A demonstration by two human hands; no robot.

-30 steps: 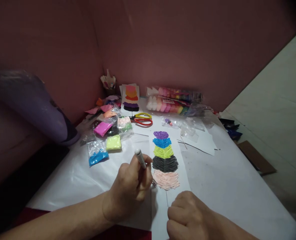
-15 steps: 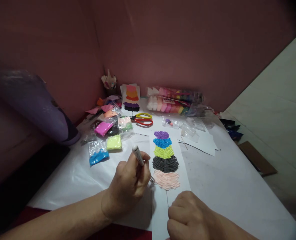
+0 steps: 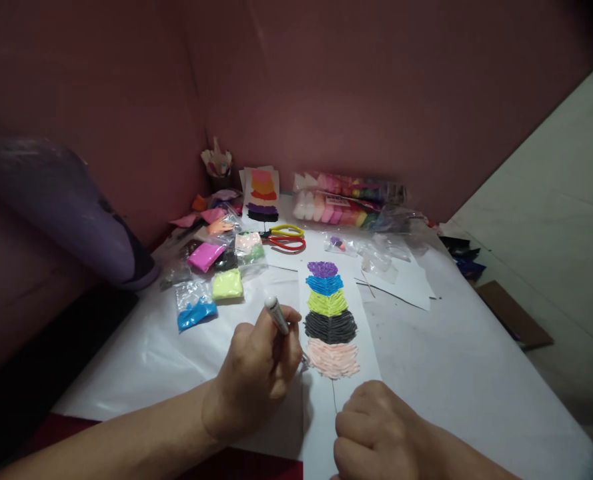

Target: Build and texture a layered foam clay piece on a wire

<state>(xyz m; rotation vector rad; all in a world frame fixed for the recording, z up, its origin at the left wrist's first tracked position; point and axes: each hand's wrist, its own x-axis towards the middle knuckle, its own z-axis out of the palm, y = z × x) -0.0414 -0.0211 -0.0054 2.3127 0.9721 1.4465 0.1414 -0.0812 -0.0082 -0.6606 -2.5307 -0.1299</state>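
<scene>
My left hand (image 3: 256, 373) is closed around a white-capped tool (image 3: 277, 315) held like a pen, its tip at the left edge of the pale pink clay band (image 3: 332, 359). That band is the lowest of several coloured clay bands (purple, blue, lime, black, pink) stacked on a white paper strip (image 3: 362, 353). My right hand (image 3: 376, 433) is curled into a loose fist and rests on the near end of the strip, just below a thin drawn stem line; what its fingers hold, if anything, is hidden.
Small bags of coloured clay (image 3: 211, 267) lie at the left. Red and yellow scissors (image 3: 285, 239), a second clay picture (image 3: 263, 195) and long packs of clay (image 3: 346, 200) sit at the back. A purple object (image 3: 76, 213) leans at far left. Loose paper sheets (image 3: 406, 283) lie right.
The tool's cap end has swung slightly left and my left hand shifted a little; the right hand stays on the strip.
</scene>
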